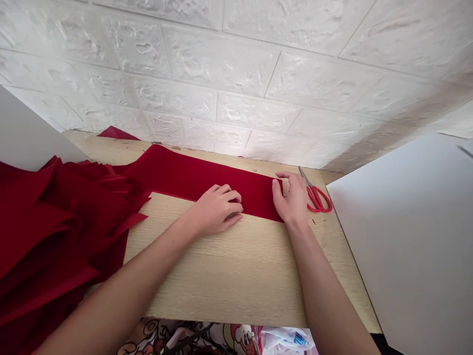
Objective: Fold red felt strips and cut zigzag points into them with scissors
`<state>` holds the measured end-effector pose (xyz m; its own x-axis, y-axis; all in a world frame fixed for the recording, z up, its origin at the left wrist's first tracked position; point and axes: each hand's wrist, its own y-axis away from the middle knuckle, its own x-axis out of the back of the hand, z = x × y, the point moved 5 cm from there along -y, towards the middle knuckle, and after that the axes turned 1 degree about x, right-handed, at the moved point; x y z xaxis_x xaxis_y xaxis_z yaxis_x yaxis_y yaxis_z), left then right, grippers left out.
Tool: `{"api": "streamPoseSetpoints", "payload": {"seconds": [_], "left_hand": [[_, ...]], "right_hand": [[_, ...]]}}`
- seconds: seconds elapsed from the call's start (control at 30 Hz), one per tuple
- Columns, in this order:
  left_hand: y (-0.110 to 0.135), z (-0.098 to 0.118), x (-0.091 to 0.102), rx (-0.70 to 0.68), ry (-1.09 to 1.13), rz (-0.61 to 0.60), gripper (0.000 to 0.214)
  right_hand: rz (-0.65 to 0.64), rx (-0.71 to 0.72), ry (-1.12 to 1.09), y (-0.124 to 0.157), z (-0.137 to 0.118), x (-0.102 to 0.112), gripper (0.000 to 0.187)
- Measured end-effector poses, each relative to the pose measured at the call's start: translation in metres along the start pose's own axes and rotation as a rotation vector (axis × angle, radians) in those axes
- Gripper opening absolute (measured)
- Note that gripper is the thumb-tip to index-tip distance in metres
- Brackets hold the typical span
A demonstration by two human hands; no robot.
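A long strip of dark red fabric (192, 170) lies flat across the wooden table, its left end running into a heap of red cloth. My left hand (221, 207) rests on the strip's near edge, fingers loosely bent and partly spread. At the strip's right end is my right hand (291, 197), thumb and fingers apart, touching the cut edge. Just beyond that hand lies a pair of scissors (320, 198) with red handles, its blades partly behind my fingers.
A big pile of red cloth pieces (55, 231) covers the table's left side. White panels stand at the left and right (402, 222). A white brick-patterned wall (236, 64) rises behind the wooden table (221, 276). Below its front edge are patterned fabric and a plastic bag (286, 340).
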<state>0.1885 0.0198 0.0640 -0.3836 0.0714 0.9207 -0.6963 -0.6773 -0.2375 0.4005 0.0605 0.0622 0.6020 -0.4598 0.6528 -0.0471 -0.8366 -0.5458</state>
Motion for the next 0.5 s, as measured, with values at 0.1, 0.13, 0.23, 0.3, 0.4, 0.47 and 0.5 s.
{"api": "streamPoseSetpoints", "payload": {"seconds": [0.1,0.13,0.23,0.3,0.4,0.47,0.5], "left_hand": [[-0.001,0.0,-0.001,-0.003,-0.026,-0.015,0.024],[-0.001,0.0,-0.001,-0.002,-0.039,-0.019,0.024],[-0.001,0.001,-0.001,0.003,-0.073,-0.012,0.026],[-0.001,0.0,-0.002,-0.001,-0.076,0.001,0.027],[-0.001,-0.003,-0.001,-0.02,-0.042,0.011,0.026],[0.0,-0.007,0.0,-0.035,0.008,0.011,0.023],[0.001,-0.01,0.001,-0.041,0.037,0.009,0.022]], "right_hand": [[-0.123,0.159,-0.079,0.008,-0.037,-0.005,0.025],[-0.189,0.187,-0.098,0.011,-0.046,-0.01,0.028],[-0.406,0.23,-0.056,0.02,-0.056,-0.032,0.039],[-0.5,0.217,0.009,0.024,-0.052,-0.044,0.043],[-0.553,0.198,0.072,0.025,-0.046,-0.048,0.045],[-0.568,0.191,0.091,0.024,-0.046,-0.047,0.045],[-0.575,0.188,0.101,0.024,-0.047,-0.046,0.046]]}}
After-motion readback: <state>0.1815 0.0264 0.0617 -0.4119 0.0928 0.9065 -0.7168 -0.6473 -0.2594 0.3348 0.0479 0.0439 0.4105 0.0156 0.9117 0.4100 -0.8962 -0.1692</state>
